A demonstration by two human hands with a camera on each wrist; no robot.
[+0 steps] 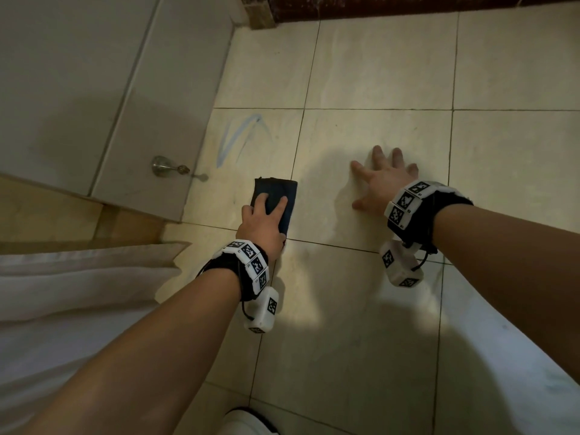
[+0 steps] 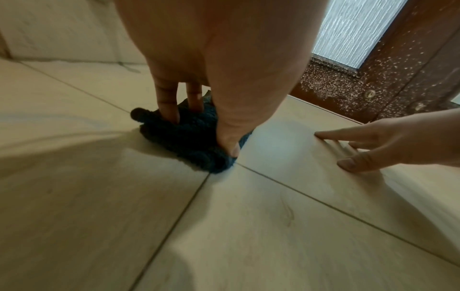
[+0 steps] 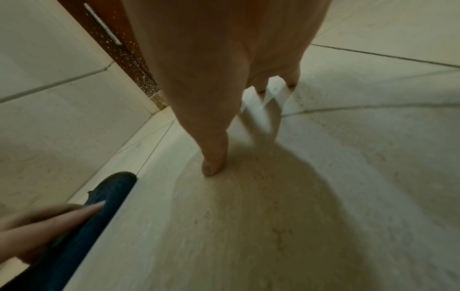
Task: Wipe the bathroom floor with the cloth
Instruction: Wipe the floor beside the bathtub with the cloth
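L hand (image 1: 262, 226) presses w/ straight, spread fingers on the folded dark cloth (image 1: 279, 191), lying on the floor (image 1: 376, 73) near the wall (image 1: 157, 89); R hand (image 1: 381, 180) is spread, fingertips on the floor beside it.

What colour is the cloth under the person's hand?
The cloth is dark navy blue, plain, no pattern; clearest in the left wrist view.
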